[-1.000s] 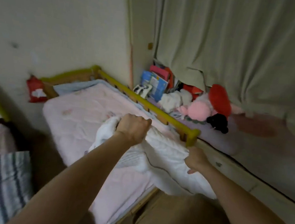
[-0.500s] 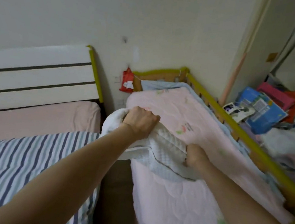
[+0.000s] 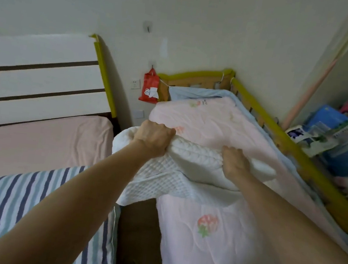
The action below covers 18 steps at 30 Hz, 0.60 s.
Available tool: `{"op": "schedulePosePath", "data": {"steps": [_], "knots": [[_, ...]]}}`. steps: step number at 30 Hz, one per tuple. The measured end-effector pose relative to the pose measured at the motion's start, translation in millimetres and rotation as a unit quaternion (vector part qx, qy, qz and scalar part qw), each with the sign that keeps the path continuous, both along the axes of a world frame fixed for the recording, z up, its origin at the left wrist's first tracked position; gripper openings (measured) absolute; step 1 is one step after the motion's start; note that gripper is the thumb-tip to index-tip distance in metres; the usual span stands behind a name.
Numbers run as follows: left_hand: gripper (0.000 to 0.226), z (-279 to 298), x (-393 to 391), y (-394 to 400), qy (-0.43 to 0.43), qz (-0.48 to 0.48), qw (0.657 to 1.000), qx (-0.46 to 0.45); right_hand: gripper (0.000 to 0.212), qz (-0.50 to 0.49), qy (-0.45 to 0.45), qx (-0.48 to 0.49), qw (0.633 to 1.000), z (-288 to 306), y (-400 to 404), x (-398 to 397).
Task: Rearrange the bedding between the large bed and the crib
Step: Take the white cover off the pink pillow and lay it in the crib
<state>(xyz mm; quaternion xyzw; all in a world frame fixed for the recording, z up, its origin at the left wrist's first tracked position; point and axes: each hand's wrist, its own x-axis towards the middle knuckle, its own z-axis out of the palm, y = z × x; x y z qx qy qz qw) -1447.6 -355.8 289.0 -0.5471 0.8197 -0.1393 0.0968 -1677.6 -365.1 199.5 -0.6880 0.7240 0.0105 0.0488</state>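
Note:
A white quilted blanket (image 3: 176,175) lies bunched across the crib's left side and hangs over the gap toward the large bed. My left hand (image 3: 153,137) grips its upper fold near the crib's left edge. My right hand (image 3: 234,162) grips the same blanket further right, over the pink strawberry-print quilt (image 3: 207,233) that covers the crib mattress. The crib (image 3: 277,132) has a wooden rail padded in yellow-green. The large bed (image 3: 38,138) on the left has a pink sheet and a blue-and-white striped cover (image 3: 8,204) in front.
A white slatted headboard (image 3: 38,77) stands against the wall. A red tissue pack (image 3: 150,85) hangs between bed and crib. A dark floor gap (image 3: 137,236) separates the two beds. Books and boxes (image 3: 337,137) are piled beyond the crib's right rail.
The view swung left from the crib's far side to the headboard wall. Both hands kept their hold on the white blanket, which now reaches over the gap toward the large bed.

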Motion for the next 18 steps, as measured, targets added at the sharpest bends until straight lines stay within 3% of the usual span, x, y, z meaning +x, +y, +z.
{"op": "schedulePosePath", "data": {"steps": [9,18], "knots": [[0.032,-27,86,-181,0.018,-0.043,0.999,0.024,0.028,-0.040,0.032,-0.014,0.999,1,-146,75],[0.030,-26,91,-346,-0.003,-0.066,0.998,0.011,0.029,-0.070,0.024,-0.014,0.997,4,-289,82]]}}
